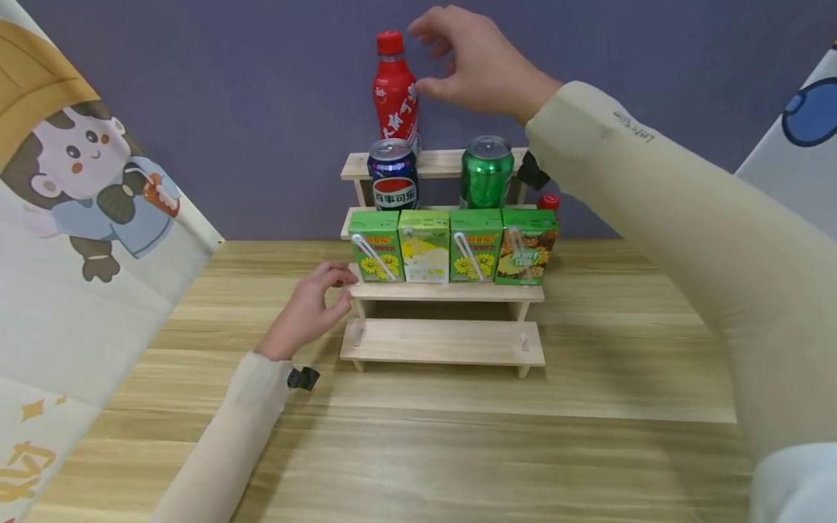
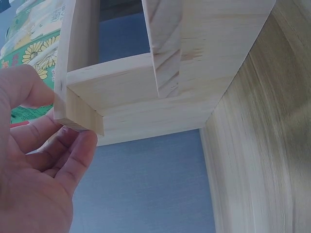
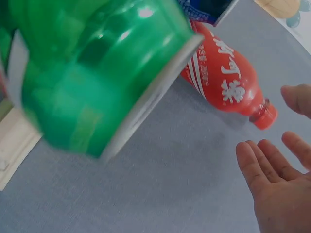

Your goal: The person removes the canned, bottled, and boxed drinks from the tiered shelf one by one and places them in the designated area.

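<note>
A tiered wooden display shelf (image 1: 441, 341) stands against the wall. My left hand (image 1: 310, 309) grips the left end of the step that bears the juice boxes; in the left wrist view its thumb and fingers pinch the board end (image 2: 80, 114). A red soda bottle (image 1: 394, 94) stands upright on the top step. Beside its neck and cap, to the right, my right hand (image 1: 474, 62) is raised with fingers spread and loosely bent, holding nothing. The right wrist view shows a gap between those fingers and the bottle cap (image 3: 265, 116).
On the step below the bottle stand a blue cola can (image 1: 392, 174) and a green can (image 1: 487, 174). Several juice boxes (image 1: 425, 247) with straws line the step in front. A red cap (image 1: 549, 202) shows behind the rightmost box. Printed panels (image 1: 85, 240) flank the wooden table (image 1: 458, 457).
</note>
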Tool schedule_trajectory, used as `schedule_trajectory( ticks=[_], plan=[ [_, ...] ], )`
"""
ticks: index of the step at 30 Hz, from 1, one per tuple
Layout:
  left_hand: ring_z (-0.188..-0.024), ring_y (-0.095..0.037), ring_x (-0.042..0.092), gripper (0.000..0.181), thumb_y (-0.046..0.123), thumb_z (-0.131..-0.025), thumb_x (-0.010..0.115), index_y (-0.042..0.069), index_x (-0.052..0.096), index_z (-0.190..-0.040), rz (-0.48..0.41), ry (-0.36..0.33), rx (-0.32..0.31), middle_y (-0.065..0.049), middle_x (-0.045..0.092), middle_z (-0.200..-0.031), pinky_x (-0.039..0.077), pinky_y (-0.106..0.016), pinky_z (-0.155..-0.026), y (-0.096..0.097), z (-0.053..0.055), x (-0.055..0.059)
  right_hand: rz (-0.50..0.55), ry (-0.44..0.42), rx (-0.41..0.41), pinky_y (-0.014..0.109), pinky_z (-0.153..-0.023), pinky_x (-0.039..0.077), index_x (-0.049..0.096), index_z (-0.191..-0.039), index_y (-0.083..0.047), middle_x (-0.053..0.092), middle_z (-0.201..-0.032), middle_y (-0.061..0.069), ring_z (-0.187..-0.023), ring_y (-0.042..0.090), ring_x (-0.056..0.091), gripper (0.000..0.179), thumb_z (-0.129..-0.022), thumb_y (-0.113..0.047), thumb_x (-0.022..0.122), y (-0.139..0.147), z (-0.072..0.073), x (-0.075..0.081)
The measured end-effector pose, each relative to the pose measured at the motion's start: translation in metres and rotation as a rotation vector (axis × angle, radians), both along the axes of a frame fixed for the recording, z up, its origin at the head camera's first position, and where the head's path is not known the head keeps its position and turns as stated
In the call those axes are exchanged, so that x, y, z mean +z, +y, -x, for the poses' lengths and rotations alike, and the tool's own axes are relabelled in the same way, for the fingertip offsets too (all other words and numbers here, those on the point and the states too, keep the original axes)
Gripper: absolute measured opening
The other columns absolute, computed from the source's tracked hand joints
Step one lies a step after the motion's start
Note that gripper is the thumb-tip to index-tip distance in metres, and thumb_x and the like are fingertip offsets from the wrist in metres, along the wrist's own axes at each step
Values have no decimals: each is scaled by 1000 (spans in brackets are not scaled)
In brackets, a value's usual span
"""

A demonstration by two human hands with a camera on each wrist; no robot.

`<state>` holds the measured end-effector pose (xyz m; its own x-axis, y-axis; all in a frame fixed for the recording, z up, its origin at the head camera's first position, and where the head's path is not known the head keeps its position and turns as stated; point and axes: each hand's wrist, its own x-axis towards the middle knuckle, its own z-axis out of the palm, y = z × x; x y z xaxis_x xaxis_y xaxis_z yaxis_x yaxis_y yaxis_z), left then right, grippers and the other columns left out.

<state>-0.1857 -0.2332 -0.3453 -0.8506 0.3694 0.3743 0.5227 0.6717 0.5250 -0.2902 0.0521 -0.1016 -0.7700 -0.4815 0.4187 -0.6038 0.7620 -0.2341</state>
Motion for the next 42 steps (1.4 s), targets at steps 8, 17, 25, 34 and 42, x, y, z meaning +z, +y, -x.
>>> schedule_trajectory(
  ticks=[8,17,25,34,42],
  plan=[
    [-106,-27,53,22,7,-88,57,1,63,-108,-1,5,-10,-11,53,-119,47,-42,-90,2,-1,2,-37,-13,-42,21,-106,28,22,-151,-24,21,-154,-4,-138,10,21,64,-95,-29,53,-20,10,7],
    [-105,-26,54,21,7,-88,57,2,63,-107,3,17,-10,-10,54,-118,48,-43,-89,3,-1,0,-47,-70,-61,20,-104,30,34,-147,-22,24,-152,-5,-137,10,20,54,-96,-27,52,-32,12,13],
    [-106,-27,53,20,6,-88,55,0,63,-106,-5,22,-22,-11,54,-117,47,-42,-90,4,-3,1,87,-87,-111,20,-100,36,45,-136,-16,42,-139,1,-125,15,39,43,-95,-25,53,-31,8,12],
    [-105,-28,54,21,6,-88,57,1,63,-107,6,16,-19,-11,54,-117,47,-43,-90,4,-5,3,226,-28,-122,21,-99,37,51,-127,-12,46,-132,4,-121,15,44,33,-96,-22,52,-25,6,5],
    [-106,-25,53,21,7,-88,57,3,63,-107,8,23,-19,-9,54,-117,46,-41,-90,6,-6,1,267,28,-156,18,-100,35,39,-140,-18,44,-138,1,-122,12,44,47,-96,-31,49,-4,-3,12]
  ],
)
